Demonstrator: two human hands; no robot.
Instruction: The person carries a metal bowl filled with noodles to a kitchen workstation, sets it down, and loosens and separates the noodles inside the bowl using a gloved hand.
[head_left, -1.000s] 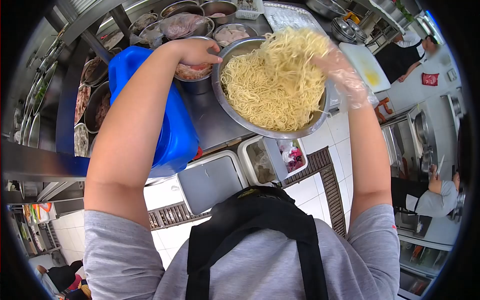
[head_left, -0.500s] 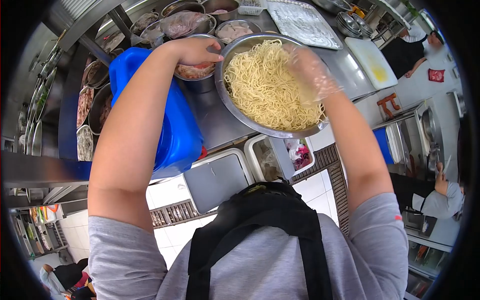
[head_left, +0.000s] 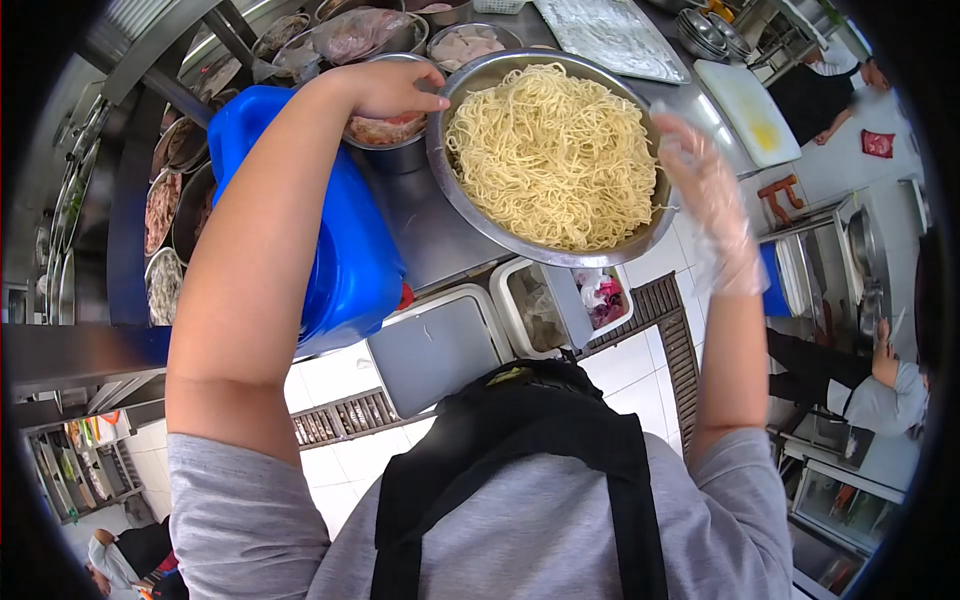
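Observation:
A wide metal bowl [head_left: 545, 250] filled with pale yellow noodles [head_left: 555, 160] sits at the counter's front edge. My left hand [head_left: 395, 90] is bare and reaches over to the bowl's left rim. Its thumb lies on the rim, while the other fingers are bent and partly hidden. To the right of the bowl, my right hand [head_left: 705, 180] wears a clear plastic glove. Slightly curled and apart, its fingers hold nothing, and the hand is a little blurred beside the rim.
A blue plastic jug [head_left: 350, 265] stands left of the bowl. Behind are a pot of meat [head_left: 385, 130], a floured tray [head_left: 610, 40] and a white cutting board [head_left: 745, 110]. Below the counter are bins [head_left: 435, 350]. Other people [head_left: 880, 390] work at the right and lower left.
My right hand has come out of the noodles and moved right, past the bowl's rim. The noodles now show uncovered. My left hand stays at the left rim.

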